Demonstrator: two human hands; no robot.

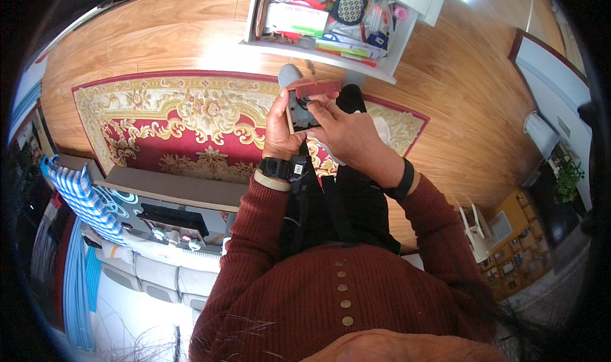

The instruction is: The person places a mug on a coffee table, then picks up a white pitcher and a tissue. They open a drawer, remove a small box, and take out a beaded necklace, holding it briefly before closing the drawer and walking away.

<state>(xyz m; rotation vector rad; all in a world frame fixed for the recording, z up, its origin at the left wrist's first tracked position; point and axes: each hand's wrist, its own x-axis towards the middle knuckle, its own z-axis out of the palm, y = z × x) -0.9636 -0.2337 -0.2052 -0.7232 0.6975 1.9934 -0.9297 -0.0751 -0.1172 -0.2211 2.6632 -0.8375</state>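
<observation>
My left hand (278, 130) holds a small open box (289, 114) with a reddish-brown lid (312, 89), above the edge of the floor rug. Inside the box lie dark and grey items, too small to name. My right hand (341, 126) reaches over the box, its fingertips at the contents and near the lid. Something white and thin, maybe tissue or plastic, shows behind and under my right hand; whether that hand grips it or an item in the box cannot be told.
Ahead, an open white drawer (315, 55) holds a white box (293, 19), a patterned dark pad (350, 5), scissors, a blue tape measure (377, 40) and packets. A red and gold floral rug (200, 104) lies on the wooden floor. A white bin (542, 130) stands at the right.
</observation>
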